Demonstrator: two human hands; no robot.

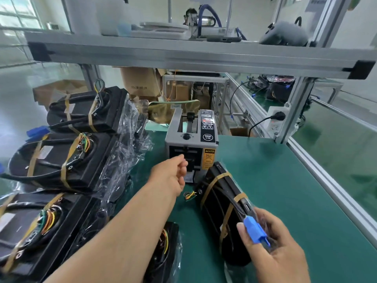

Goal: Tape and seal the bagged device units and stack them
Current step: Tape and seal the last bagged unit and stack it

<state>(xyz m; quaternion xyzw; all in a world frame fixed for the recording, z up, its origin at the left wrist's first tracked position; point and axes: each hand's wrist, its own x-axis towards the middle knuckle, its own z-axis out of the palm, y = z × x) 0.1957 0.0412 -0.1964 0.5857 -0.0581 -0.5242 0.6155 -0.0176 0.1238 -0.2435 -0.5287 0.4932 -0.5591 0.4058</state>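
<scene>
While both hands work over the green mat (275, 180), the scene reads as follows.

Left hand: the left hand (170, 176) reaches far across the mat to the front slot of the tape dispenser (191, 141); its fingers are curled loosely inward at the outlet, and whether they pinch a strip of tape cannot be told.

Right hand: the right hand (273, 248) sits near and right, fingers wrapped around the near end of the bagged unit (224, 211), with a blue connector (256, 231) pressed under the thumb against the bag.

Bagged unit in hand: black, in clear plastic, banded by tan tape strips, standing on edge and tilted, running from the right hand toward the dispenser's right front corner; its far end is just beside the dispenser.

Loose wires: a small bundle of coloured wires (189, 195) lies on the mat between the left wrist and the held unit.

Tape dispenser: grey box with a black knob on top and a yellow caution label on its front right, standing at the middle of the mat.

Stacked units: three taped black units in clear bags (67, 160) lie on the left, one behind another from near to far.

Another unit: a further bagged unit (163, 252) lies near, partly under the left forearm.

Shelf: an aluminium shelf (183, 54) crosses above the far side.
</scene>
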